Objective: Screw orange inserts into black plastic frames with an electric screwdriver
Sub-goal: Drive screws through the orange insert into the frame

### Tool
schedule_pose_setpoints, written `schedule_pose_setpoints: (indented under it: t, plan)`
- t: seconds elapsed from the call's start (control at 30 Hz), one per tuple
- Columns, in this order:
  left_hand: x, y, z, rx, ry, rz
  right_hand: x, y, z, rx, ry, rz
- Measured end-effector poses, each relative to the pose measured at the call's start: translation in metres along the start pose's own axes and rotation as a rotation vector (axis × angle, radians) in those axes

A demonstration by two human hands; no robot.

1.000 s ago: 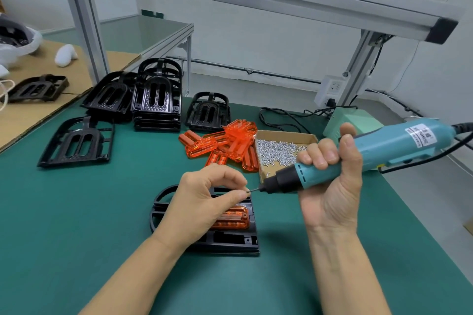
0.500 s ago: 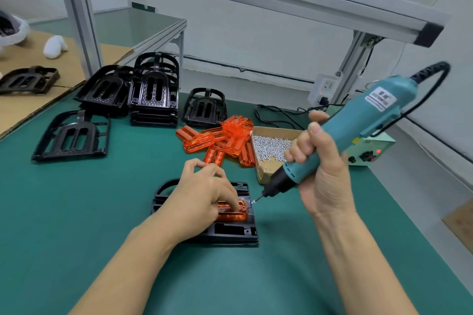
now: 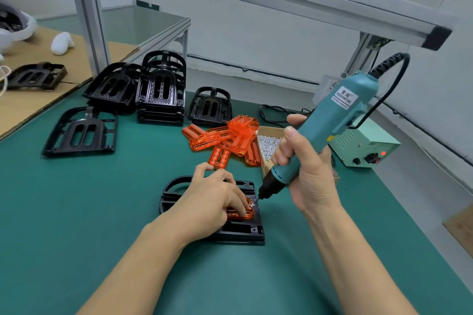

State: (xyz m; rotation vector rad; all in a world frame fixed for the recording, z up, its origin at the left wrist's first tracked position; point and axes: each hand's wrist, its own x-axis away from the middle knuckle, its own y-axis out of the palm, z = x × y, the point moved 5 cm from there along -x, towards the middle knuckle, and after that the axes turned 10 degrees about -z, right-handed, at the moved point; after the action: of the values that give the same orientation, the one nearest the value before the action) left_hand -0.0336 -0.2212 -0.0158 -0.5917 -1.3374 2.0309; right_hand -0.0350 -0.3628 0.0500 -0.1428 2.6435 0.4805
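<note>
A black plastic frame [image 3: 238, 231] lies flat on the green mat in front of me, with an orange insert [image 3: 247, 215] seated in it. My left hand [image 3: 212, 202] rests on the frame and its fingertips press on the insert, covering most of it. My right hand [image 3: 304, 174] grips a teal electric screwdriver [image 3: 330, 120], tilted with its bit pointing down-left. The bit tip carries a small screw that touches the insert's upper right corner, right beside my left fingertips.
Loose orange inserts [image 3: 225, 140] are piled behind the frame, next to a cardboard box of screws [image 3: 268, 143]. Black frames [image 3: 158, 92] are stacked at the back left, one [image 3: 79, 133] lies alone at the left. A green power supply [image 3: 363, 146] stands at the right.
The screwdriver swung from nearly level to steeply tilted and came down to the insert's corner. My left hand dropped from the bit tip onto the orange insert.
</note>
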Motion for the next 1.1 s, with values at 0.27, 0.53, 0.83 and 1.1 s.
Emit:
schedule_pose_setpoints:
  t: [0.27,0.53,0.83,1.1]
  plan:
    - [0.000,0.001,0.000,0.008,0.000,0.005,-0.002,0.007,0.001,0.061,0.016,-0.053]
    - [0.000,0.001,0.000,0.010,-0.003,-0.001,-0.010,0.026,0.009,0.153,0.055,-0.351]
    - [0.006,-0.006,-0.005,0.009,-0.015,0.052,-0.008,0.018,0.013,0.161,0.036,-0.254]
    - [0.013,0.000,-0.001,-0.011,-0.013,-0.008,-0.002,0.020,0.011,0.208,-0.007,-0.247]
